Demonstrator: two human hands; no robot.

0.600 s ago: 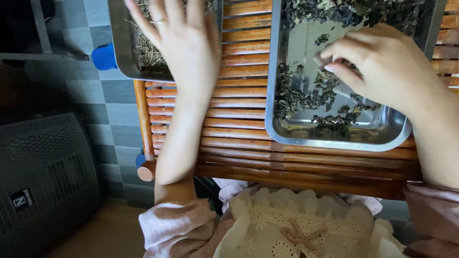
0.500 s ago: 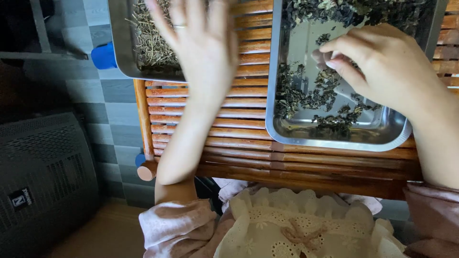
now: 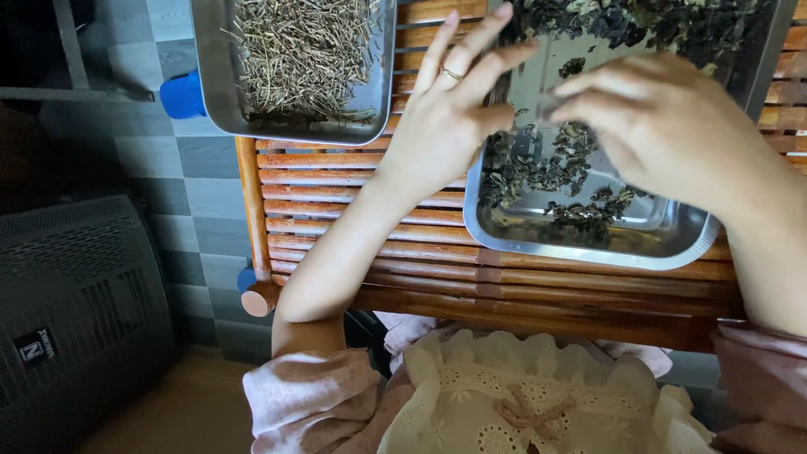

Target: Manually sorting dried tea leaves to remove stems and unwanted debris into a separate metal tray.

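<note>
Two steel trays rest on a slatted wooden table [image 3: 370, 219]. The right tray [image 3: 588, 248] holds dark dried leaves [image 3: 538, 164], heaped thickly at its far end. The left tray [image 3: 210, 76] is filled with thin pale stems [image 3: 303, 55]. My left hand [image 3: 445, 118], a ring on one finger, hovers with spread fingers over the right tray's left rim and holds nothing. My right hand [image 3: 664, 126] is above the leaves with its fingertips drawn together toward the left hand; blur hides whether a leaf is pinched between them.
A dark grilled appliance [image 3: 76, 311] stands on the floor at left. Blue caps [image 3: 181, 97] show at the table's corner posts. Grey checked floor tiles lie beyond the table's left edge. My lace-trimmed apron [image 3: 513, 395] sits against the table's near edge.
My left hand swung right from over the stem tray to the leaf tray's left rim, uncovering the stems. My right hand stayed over the leaves, its fingertips shifting slightly left.
</note>
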